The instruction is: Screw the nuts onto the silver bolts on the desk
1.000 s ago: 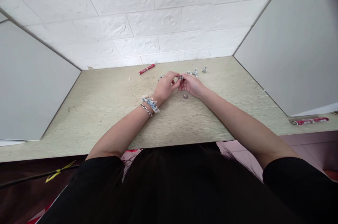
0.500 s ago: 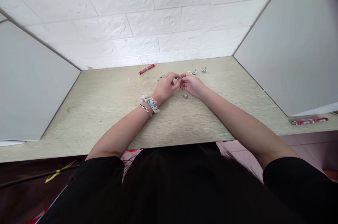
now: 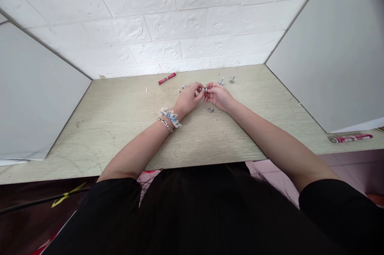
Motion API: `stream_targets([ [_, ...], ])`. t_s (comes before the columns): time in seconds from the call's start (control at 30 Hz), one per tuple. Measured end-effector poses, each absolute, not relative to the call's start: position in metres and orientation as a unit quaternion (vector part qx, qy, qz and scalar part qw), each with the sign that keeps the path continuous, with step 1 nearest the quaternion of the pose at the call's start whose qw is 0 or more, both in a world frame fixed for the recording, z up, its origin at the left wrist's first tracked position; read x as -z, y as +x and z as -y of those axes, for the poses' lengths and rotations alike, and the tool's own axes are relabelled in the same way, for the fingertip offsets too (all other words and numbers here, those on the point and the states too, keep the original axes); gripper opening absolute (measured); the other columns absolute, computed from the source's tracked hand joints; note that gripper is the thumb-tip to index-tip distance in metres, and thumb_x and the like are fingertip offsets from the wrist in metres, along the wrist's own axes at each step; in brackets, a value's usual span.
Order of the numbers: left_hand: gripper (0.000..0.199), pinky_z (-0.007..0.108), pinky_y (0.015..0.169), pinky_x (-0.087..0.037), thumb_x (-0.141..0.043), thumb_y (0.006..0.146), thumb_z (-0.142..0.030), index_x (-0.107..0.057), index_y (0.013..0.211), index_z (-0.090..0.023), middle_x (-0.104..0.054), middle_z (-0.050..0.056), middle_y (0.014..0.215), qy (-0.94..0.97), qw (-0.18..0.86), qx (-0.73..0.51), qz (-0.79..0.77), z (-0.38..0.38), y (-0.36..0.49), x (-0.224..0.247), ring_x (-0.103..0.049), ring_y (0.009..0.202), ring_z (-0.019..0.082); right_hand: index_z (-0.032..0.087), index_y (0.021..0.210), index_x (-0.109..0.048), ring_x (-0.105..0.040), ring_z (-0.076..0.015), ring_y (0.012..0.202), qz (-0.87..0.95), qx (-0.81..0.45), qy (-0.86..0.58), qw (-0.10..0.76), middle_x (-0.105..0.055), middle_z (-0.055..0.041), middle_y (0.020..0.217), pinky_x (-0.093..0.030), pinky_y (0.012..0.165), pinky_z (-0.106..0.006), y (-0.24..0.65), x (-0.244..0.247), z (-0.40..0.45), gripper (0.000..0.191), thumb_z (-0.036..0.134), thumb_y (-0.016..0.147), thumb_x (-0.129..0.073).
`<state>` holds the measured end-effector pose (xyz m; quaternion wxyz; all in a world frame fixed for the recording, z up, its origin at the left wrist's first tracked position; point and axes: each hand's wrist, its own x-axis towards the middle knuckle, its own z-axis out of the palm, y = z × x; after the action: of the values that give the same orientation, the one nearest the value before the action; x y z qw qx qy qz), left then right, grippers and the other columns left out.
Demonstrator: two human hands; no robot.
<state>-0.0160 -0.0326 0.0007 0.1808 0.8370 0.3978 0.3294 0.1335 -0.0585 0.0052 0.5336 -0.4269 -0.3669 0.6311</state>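
Observation:
Between my two hands is a small silvery bolt (image 3: 204,89), its ends covered by fingertips. My left hand (image 3: 189,97), with a scrunchie and a chain bracelet on its wrist, pinches it from the left. From the right, the thumb and fingertips of my right hand (image 3: 218,95) close on it too. A flat round washer (image 3: 210,109) lies on the table just below the hands. Past my right hand stand a bolt (image 3: 221,81) and another bolt (image 3: 232,79). Small metal hardware (image 3: 182,88) shows partly behind my left hand.
A red tube (image 3: 167,78) lies near the white brick wall (image 3: 162,27). Another red tube (image 3: 351,138) is at the table's right front edge. Grey panels flank the pale wooden table (image 3: 126,127) on both sides. A white scrap (image 3: 147,90) lies left of my hands.
The fingertips have shifted slightly around the bolt, and more of it shows between the hands. Both arms stay in place, and the things on the table have not moved.

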Motion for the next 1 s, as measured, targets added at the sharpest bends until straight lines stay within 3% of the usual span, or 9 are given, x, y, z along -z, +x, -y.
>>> stream_targets([
  [0.23,0.017,0.027,0.068,-0.04,-0.048,0.093,-0.031,-0.059,0.094,-0.018,-0.067,0.002,0.088,0.839,0.181,-0.31,-0.409,0.0363,-0.0165,-0.0044,-0.055,0.072,0.012,0.018,0.076,-0.049,-0.055,-0.0102,0.058,0.38,-0.626,-0.425,0.532,-0.058,0.001,0.066,-0.046,0.059,-0.025,0.1339,-0.0027,0.0572,0.015,0.003,0.072,-0.047],
  [0.53,0.037,0.029,0.06,-0.029,-0.042,0.095,-0.036,-0.043,0.062,-0.018,-0.057,0.001,0.064,0.854,0.162,-0.264,-0.417,0.0396,-0.0164,-0.0096,-0.046,0.06,0.013,0.018,0.076,-0.05,-0.053,-0.01,0.055,0.388,-0.618,-0.433,0.53,-0.057,0.0012,0.063,-0.045,0.057,-0.025,0.1327,-0.0032,0.0577,0.013,0.006,0.069,-0.048],
  [1.0,0.044,0.029,0.06,-0.031,-0.035,0.097,-0.042,-0.053,0.064,-0.019,-0.06,0.002,0.063,0.853,0.159,-0.258,-0.425,0.0378,-0.017,-0.0073,-0.048,0.061,0.014,0.017,0.071,-0.051,-0.052,-0.0085,0.048,0.402,-0.595,-0.462,0.52,-0.055,0.0028,0.054,-0.042,0.053,-0.022,0.1289,-0.0053,0.0584,0.013,0.005,0.071,-0.047],
])
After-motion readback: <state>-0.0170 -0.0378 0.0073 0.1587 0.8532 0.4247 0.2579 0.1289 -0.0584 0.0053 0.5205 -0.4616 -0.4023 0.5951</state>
